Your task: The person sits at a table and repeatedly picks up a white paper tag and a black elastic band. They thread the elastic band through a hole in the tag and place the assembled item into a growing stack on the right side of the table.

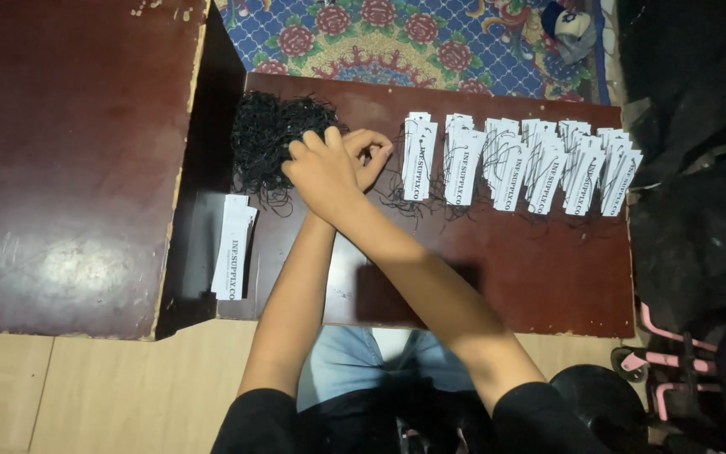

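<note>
My forearms cross over a dark brown low table (531, 277). My right hand (323, 171) lies on top, knuckles up, with its fingers curled at the edge of a tangled pile of black strings (265, 143). My left hand (371, 153) sits just to the right of it, fingertips pinched against the right hand's fingers. Both seem to grip a thin black string between them, though it is too fine to see well. A row of white paper tags with black strings (518, 164) lies to the right of the hands.
A small stack of white tags (233, 245) lies at the table's left end. A larger dark brown tabletop (69, 168) adjoins on the left. A patterned rug (397, 38) lies beyond, and dark cloth (699, 126) and a pink-framed object (691, 370) are at the right.
</note>
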